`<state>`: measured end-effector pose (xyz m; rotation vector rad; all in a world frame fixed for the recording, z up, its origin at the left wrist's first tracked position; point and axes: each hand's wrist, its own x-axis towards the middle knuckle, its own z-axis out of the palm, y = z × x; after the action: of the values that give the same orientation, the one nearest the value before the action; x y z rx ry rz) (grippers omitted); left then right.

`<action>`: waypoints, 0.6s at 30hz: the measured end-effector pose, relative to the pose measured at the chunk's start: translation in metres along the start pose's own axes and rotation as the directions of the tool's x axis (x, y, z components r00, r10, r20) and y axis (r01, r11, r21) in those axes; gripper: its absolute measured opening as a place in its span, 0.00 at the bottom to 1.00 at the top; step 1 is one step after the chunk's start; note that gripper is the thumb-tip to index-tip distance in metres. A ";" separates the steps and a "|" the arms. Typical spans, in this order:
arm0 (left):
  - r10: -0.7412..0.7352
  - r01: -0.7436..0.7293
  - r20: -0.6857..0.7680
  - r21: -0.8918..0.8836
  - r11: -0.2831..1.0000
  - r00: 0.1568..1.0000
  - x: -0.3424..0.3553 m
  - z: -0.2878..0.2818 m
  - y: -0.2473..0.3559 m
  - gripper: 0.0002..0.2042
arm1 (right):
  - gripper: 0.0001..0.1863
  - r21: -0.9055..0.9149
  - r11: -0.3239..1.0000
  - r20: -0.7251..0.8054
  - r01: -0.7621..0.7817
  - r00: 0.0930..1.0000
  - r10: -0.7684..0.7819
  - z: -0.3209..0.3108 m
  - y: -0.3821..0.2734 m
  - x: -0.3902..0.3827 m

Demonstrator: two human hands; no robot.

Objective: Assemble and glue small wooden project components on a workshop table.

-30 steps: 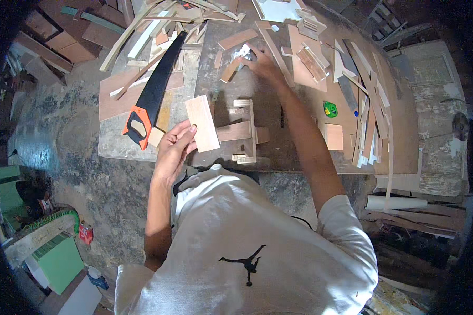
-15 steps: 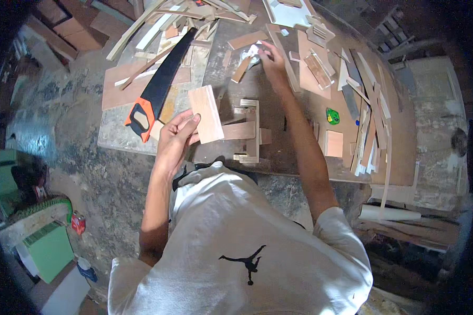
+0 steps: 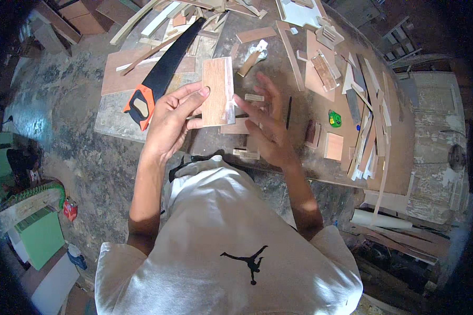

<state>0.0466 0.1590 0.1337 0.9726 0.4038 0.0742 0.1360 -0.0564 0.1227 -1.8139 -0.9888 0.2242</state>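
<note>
My left hand pinches a small flat wooden board between thumb and fingers, holding it upright above the table. A pale strip runs down the board's right edge. My right hand is beside that edge, fingers spread, its index fingertip at or very close to the strip; contact is hard to tell. Beyond it lies a white lump on a clear sheet, with a small wooden slat against it. Partly hidden under my right hand, a small wooden frame rests on the table.
A handsaw with an orange and black handle lies left on the worktable. Wood strips pile up at the right and far left. A green tape measure and a small wooden block sit right of my hand.
My right hand has come back from the white lump to the board's right edge. My left hand has raised the board slightly and turned it more upright.
</note>
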 end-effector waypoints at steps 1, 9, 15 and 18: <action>-0.005 0.005 0.006 0.001 1.000 1.000 0.000 0.002 0.001 0.21 | 0.34 -0.001 1.000 0.000 0.000 1.000 0.000 0.000 -0.002 0.000; -0.011 0.014 0.060 -0.050 0.999 0.998 0.000 0.001 0.000 0.22 | 0.34 -0.442 0.885 -0.085 0.143 0.976 -0.200 -0.005 -0.009 0.004; -0.026 0.027 0.042 -0.022 0.999 0.999 0.000 0.002 0.001 0.21 | 0.32 -0.606 0.794 -0.250 0.053 0.934 -0.254 -0.008 -0.001 0.004; -0.004 0.003 0.021 0.038 0.999 1.000 -0.003 0.009 0.006 0.21 | 0.34 -0.519 0.836 -0.292 0.178 0.883 -0.368 -0.011 0.005 0.000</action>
<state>0.0481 0.1550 0.1439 1.0092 0.3891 0.0531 0.1443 -0.0645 0.1235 -2.0120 -1.0683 -0.5945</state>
